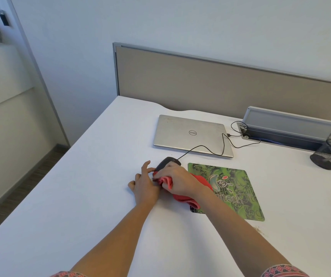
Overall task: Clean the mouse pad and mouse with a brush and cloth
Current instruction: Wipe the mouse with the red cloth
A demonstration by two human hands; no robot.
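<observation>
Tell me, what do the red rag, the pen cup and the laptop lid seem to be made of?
The rag looks like soft fabric: it bunches into folds. The pen cup looks like black wire mesh, probably metal: see-through. The laptop lid looks like matte silver metal, possibly plastic: dull, even sheen.

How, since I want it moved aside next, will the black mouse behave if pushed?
Probably slides easily: the mouse looks small on the smooth white desk. Its cable, draped over the laptop, may tug it back.
</observation>
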